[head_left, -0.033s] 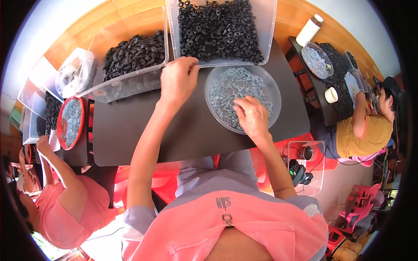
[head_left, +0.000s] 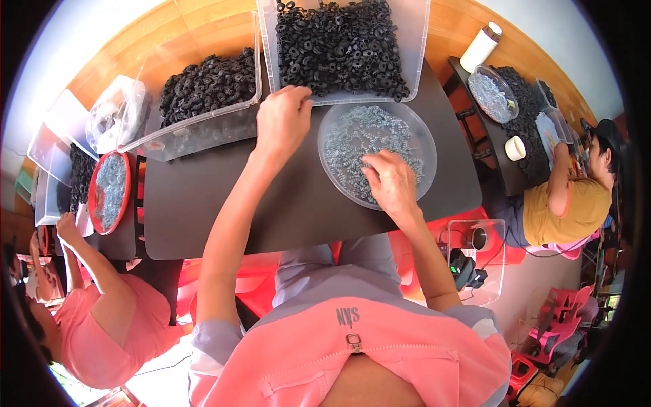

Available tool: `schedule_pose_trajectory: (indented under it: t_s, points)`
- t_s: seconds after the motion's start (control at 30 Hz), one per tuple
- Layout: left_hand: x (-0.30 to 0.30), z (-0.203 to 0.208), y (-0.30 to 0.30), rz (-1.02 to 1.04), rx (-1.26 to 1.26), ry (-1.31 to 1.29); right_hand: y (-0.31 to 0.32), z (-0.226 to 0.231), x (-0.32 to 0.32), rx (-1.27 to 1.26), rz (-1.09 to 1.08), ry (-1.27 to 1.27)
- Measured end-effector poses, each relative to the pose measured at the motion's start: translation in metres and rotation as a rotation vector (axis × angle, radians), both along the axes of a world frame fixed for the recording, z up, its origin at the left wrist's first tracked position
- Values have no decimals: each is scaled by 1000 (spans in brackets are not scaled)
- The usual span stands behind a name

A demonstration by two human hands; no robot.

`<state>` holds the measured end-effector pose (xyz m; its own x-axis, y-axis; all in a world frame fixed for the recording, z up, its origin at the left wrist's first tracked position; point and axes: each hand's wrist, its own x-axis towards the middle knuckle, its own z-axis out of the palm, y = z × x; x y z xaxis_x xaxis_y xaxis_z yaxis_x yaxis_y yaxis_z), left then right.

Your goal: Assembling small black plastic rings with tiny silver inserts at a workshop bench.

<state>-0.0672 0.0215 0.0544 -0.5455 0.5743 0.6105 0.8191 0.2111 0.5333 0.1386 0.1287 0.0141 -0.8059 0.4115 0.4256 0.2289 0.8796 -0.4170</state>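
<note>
My left hand [head_left: 279, 125] is curled at the near edge of a clear bin [head_left: 366, 101] heaped with small black plastic parts [head_left: 336, 51]. Its fingertips are mostly turned away, so anything between them is hidden. Over a round clear tray [head_left: 430, 146] of small metal springs [head_left: 369, 129], my right hand [head_left: 392, 182] is bent down with thumb and fingers drawn together in a pinch. Whatever lies in that pinch is too small to make out.
Left of my hand stands a second clear bin [head_left: 196, 132] of black parts on the dark table [head_left: 203, 203]. A co-worker [head_left: 112, 319] sits left near a red tray [head_left: 124, 203] of springs. Another person [head_left: 566, 210] works right, beside a white bottle [head_left: 481, 47].
My left hand has shifted slightly right and away from me along the bin's edge. My right hand stays over the springs, almost unmoved.
</note>
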Motion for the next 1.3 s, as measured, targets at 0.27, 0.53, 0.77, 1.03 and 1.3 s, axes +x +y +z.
schedule_pose_trajectory:
  t_s: [0.27, 0.53, 0.77, 1.03, 1.3]
  points:
    - [-31, -36, 67, 156, -351, 430, 7, 0, -2, 54, 98, -104]
    - [-31, -41, 55, 116, -234, 398, 9, -2, 0, -91, 77, 5]
    - [14, -20, 18, -171, 82, -272, 18, -8, 1, -289, 63, 204]
    - [54, -38, -19, -401, 248, -1044, 20, -6, -2, -532, -26, 204]
    - [60, -44, -24, -440, 275, -1125, 25, 4, -4, -627, 15, 279]
